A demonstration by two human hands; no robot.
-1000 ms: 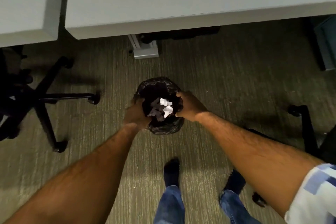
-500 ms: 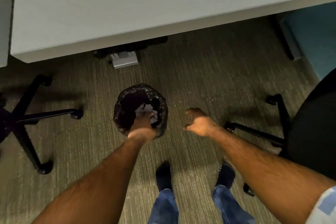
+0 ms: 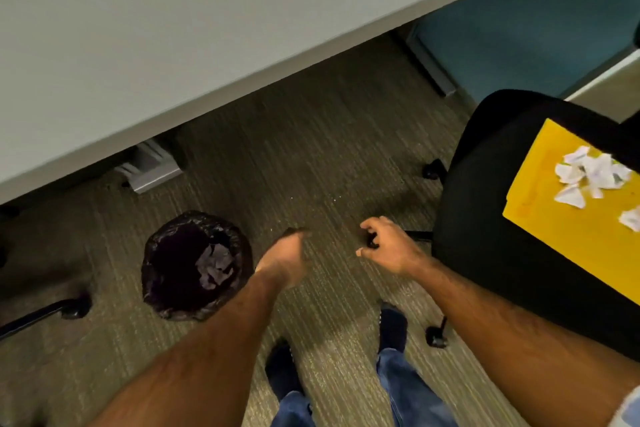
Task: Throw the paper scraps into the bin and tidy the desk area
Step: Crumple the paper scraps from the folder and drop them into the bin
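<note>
Both hands hang empty over the carpet, left hand (image 3: 285, 258) loosely curled, right hand (image 3: 386, 246) with fingers spread, beside the upright lined bin (image 3: 194, 265) holding scraps, while more scraps (image 3: 588, 175) lie scattered on a yellow folder (image 3: 568, 229) on the chair (image 3: 491, 211).

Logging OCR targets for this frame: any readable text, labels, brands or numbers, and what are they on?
None readable.
Paper scraps on the yellow folder: faint dark marks, too blurred to read.
Yellow folder: no print visible.
Bin, lined with a black bag: crumpled paper inside, no legible marks.
Desk, black chair: no label or brand in view.
</note>
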